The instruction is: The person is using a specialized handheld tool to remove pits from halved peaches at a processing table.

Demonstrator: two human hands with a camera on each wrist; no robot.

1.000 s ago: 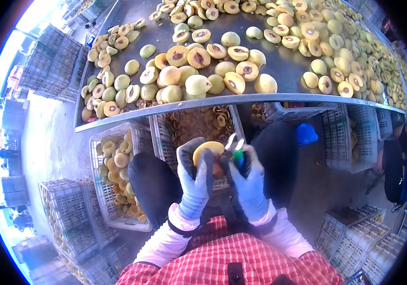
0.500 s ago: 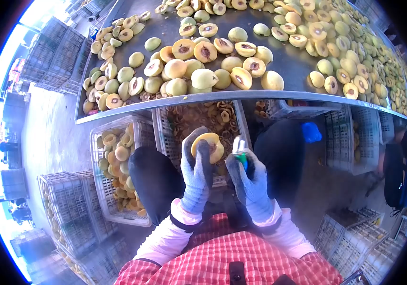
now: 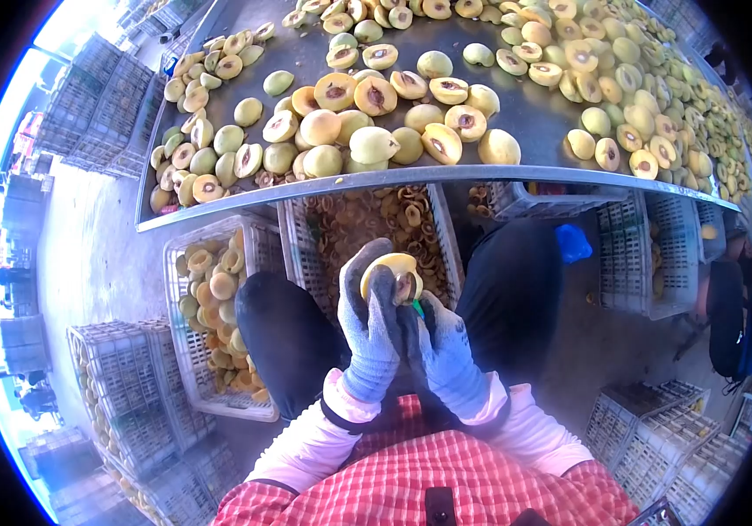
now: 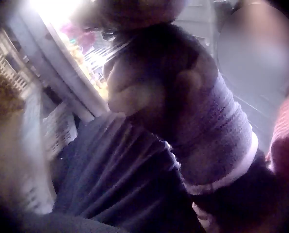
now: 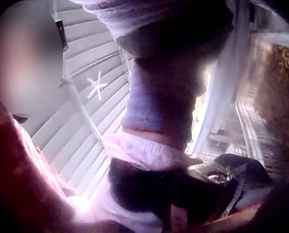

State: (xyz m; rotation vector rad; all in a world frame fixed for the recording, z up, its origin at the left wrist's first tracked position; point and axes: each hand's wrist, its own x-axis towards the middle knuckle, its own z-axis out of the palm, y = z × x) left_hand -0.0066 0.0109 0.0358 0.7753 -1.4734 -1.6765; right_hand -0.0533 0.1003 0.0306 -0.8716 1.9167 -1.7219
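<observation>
In the head view the gloved left hand [image 3: 369,320] grips a halved yellow fruit [image 3: 392,270], its cut face with the brown centre turned toward the right hand. Close against it, the gloved right hand [image 3: 446,346] holds a tool with a green part [image 3: 418,308]; the tool's metal end is hidden at the fruit. Both hands are over the person's lap, near a crate of scraps [image 3: 442,232]. The left wrist view shows the dark, blurred left glove [image 4: 169,87]; the right wrist view shows the right glove [image 5: 159,97], with fruit and tool out of sight.
A metal table [image 3: 481,173] with many halved fruits [image 3: 335,91] spans the front. A crate of fruit halves [image 3: 185,355] stands by the left knee. Stacked crates [image 3: 135,377] are at left, more crates [image 3: 643,438] at right. Another person [image 3: 735,316] is at the far right.
The right hand has moved left with the tool and now meets the left hand at the fruit. Half a second ago the hands were apart, with the tool's metal end visible.
</observation>
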